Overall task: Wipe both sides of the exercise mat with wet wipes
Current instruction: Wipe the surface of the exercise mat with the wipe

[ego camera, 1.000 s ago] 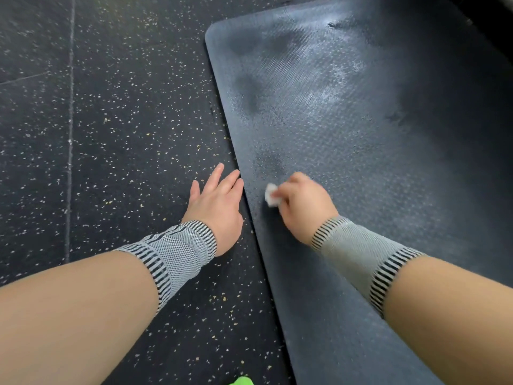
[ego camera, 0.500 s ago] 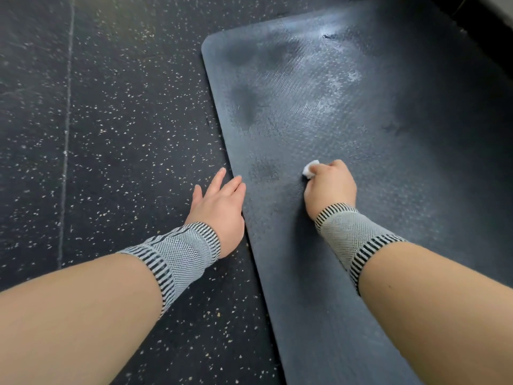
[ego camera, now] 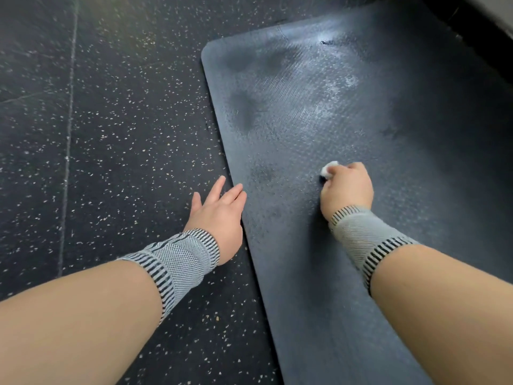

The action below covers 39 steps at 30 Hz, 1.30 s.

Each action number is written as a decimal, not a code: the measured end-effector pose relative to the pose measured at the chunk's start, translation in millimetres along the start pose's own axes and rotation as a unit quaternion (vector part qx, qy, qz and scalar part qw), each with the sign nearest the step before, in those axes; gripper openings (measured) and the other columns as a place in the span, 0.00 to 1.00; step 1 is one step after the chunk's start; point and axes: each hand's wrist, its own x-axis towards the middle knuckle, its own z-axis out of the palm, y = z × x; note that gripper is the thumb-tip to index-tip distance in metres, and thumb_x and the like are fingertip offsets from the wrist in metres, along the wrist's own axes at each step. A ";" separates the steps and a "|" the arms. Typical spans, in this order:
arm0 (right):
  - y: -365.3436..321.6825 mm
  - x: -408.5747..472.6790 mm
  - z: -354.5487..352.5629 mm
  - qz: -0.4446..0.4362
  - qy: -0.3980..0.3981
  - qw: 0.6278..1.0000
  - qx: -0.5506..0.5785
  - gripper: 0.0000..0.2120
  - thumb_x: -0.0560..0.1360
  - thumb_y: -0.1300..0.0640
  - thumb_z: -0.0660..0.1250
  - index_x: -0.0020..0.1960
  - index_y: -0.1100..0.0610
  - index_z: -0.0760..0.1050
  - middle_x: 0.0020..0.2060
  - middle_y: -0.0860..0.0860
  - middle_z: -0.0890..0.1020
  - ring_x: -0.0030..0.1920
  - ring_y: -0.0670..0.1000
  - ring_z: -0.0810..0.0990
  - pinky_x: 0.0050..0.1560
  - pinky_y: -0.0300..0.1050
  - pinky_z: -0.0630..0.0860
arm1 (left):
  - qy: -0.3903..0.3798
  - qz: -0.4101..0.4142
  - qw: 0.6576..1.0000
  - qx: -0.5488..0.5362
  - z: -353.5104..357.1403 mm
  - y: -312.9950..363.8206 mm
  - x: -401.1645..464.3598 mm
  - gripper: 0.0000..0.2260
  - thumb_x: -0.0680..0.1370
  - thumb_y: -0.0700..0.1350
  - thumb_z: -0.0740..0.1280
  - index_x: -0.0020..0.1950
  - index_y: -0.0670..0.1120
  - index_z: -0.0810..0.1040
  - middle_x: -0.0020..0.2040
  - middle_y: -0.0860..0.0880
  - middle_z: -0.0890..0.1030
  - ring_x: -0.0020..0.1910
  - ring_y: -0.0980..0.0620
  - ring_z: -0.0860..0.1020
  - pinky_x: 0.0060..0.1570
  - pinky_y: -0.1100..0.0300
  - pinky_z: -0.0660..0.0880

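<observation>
My right hand pinches a balled wet wipe; it's so small I'll probably miss patches on the exercise mat.

exercise mat: cut off by the right edge and the bottom edge of the frame; only its upper left corner shows whole.
wet wipe: mostly hidden inside the curled fingers of the right hand; only a small white wad shows at the fist's upper left.
right hand fingertips: tucked under, out of sight.
left hand: palm hidden against the floor; fingertips lie at the mat's left edge, contact unclear.
pale strip, upper right corner: cropped, cannot tell what it is.
</observation>
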 end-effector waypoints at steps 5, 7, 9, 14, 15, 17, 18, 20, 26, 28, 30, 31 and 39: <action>-69.2 -50.4 32.3 -0.237 -0.131 0.960 0.070 0.08 0.77 0.58 0.61 0.54 0.56 0.75 0.53 0.55 0.74 0.52 0.57 0.76 0.49 0.44 0.70 | 0.016 -0.011 1.000 -0.001 0.5 2.4 -0.4 0.27 0.82 0.44 0.54 0.80 0.49 0.50 0.81 0.55 0.47 0.79 0.50 0.38 0.76 0.38 0.46; -56.5 -41.6 25.6 -0.261 -0.121 0.956 0.054 0.10 0.77 0.58 0.61 0.57 0.54 0.75 0.54 0.53 0.71 0.52 0.56 0.75 0.51 0.43 0.70 | 0.021 -0.016 1.000 -0.001 0.6 6.5 0.3 0.27 0.82 0.48 0.55 0.80 0.48 0.52 0.81 0.54 0.48 0.79 0.50 0.40 0.75 0.39 0.47; -22.1 -14.8 14.6 -0.194 -0.076 0.977 0.036 0.10 0.75 0.59 0.63 0.56 0.53 0.76 0.53 0.54 0.71 0.52 0.58 0.74 0.52 0.43 0.69 | 0.021 -0.009 1.000 0.008 0.6 10.6 2.3 0.27 0.83 0.52 0.55 0.80 0.48 0.51 0.81 0.53 0.48 0.79 0.50 0.40 0.75 0.39 0.48; 22.4 14.1 -1.2 0.035 0.004 0.999 0.032 0.12 0.75 0.62 0.60 0.54 0.53 0.78 0.55 0.57 0.73 0.52 0.59 0.76 0.52 0.44 0.71 | 0.024 0.020 0.999 0.018 -1.9 17.7 8.3 0.27 0.83 0.50 0.54 0.80 0.49 0.50 0.81 0.55 0.46 0.79 0.50 0.39 0.75 0.38 0.47; 10.0 2.0 3.5 0.004 -0.013 0.999 0.040 0.13 0.75 0.61 0.60 0.56 0.52 0.78 0.55 0.56 0.73 0.53 0.59 0.76 0.51 0.43 0.70 | 0.026 0.023 0.999 0.017 -2.0 21.3 10.2 0.26 0.83 0.48 0.54 0.80 0.49 0.50 0.81 0.55 0.46 0.79 0.51 0.39 0.75 0.38 0.47; -17.6 -28.6 16.6 -0.121 -0.069 0.988 0.070 0.12 0.77 0.58 0.60 0.58 0.52 0.76 0.52 0.53 0.72 0.51 0.57 0.76 0.49 0.42 0.69 | 0.028 0.027 0.999 0.013 -3.2 28.8 13.5 0.26 0.82 0.46 0.54 0.80 0.50 0.50 0.81 0.55 0.46 0.79 0.51 0.39 0.75 0.38 0.46; -25.6 -40.7 20.1 -0.193 -0.098 0.974 0.073 0.12 0.78 0.56 0.59 0.59 0.52 0.75 0.49 0.52 0.70 0.48 0.56 0.75 0.48 0.42 0.69 | 0.030 0.029 0.999 0.010 -4.9 32.8 15.8 0.26 0.82 0.46 0.54 0.80 0.51 0.51 0.81 0.55 0.47 0.79 0.52 0.40 0.75 0.38 0.45; -16.1 -37.1 18.5 -0.267 -0.112 0.956 0.051 0.12 0.78 0.55 0.59 0.60 0.51 0.74 0.48 0.52 0.70 0.46 0.55 0.74 0.47 0.42 0.69 | 0.035 0.033 0.999 0.005 -7.6 40.5 20.3 0.26 0.82 0.46 0.54 0.80 0.51 0.52 0.81 0.55 0.48 0.79 0.52 0.41 0.75 0.39 0.45; 72.8 35.9 -23.4 0.039 0.023 0.999 -0.001 0.12 0.74 0.62 0.59 0.51 0.52 0.79 0.50 0.56 0.72 0.44 0.58 0.73 0.47 0.42 0.68 | 0.032 0.060 0.998 0.003 -11.4 58.6 33.3 0.25 0.83 0.47 0.54 0.80 0.52 0.51 0.81 0.56 0.47 0.79 0.52 0.42 0.74 0.38 0.44; 58.6 26.5 -19.7 0.033 0.016 0.999 0.018 0.14 0.74 0.62 0.59 0.54 0.51 0.78 0.52 0.56 0.73 0.47 0.59 0.75 0.49 0.43 0.69 | 0.031 0.067 0.997 0.001 -13.4 65.2 40.8 0.25 0.83 0.47 0.53 0.80 0.53 0.51 0.81 0.56 0.47 0.79 0.52 0.42 0.74 0.38 0.44; 34.9 4.1 -5.5 -0.102 -0.031 0.994 0.033 0.13 0.75 0.58 0.60 0.57 0.50 0.77 0.51 0.53 0.73 0.50 0.57 0.76 0.50 0.42 0.70 | 0.039 0.072 0.997 0.002 -15.8 74.3 49.0 0.25 0.83 0.47 0.54 0.80 0.53 0.52 0.81 0.56 0.48 0.79 0.52 0.42 0.74 0.37 0.44; 28.9 -5.8 -0.6 -0.172 -0.063 0.982 0.049 0.13 0.76 0.56 0.60 0.58 0.49 0.76 0.50 0.51 0.72 0.48 0.56 0.76 0.50 0.42 0.70 | 0.043 0.077 0.996 -0.001 -17.0 80.4 52.7 0.25 0.83 0.46 0.54 0.80 0.53 0.52 0.80 0.56 0.48 0.79 0.52 0.43 0.74 0.37 0.45; 112.0 56.3 -41.1 0.074 0.036 0.997 0.012 0.13 0.76 0.60 0.60 0.56 0.51 0.78 0.55 0.55 0.72 0.51 0.57 0.75 0.49 0.42 0.68 | 0.050 0.130 0.990 0.023 -18.9 118.6 75.6 0.25 0.83 0.49 0.54 0.80 0.54 0.51 0.81 0.55 0.48 0.79 0.52 0.44 0.74 0.37 0.46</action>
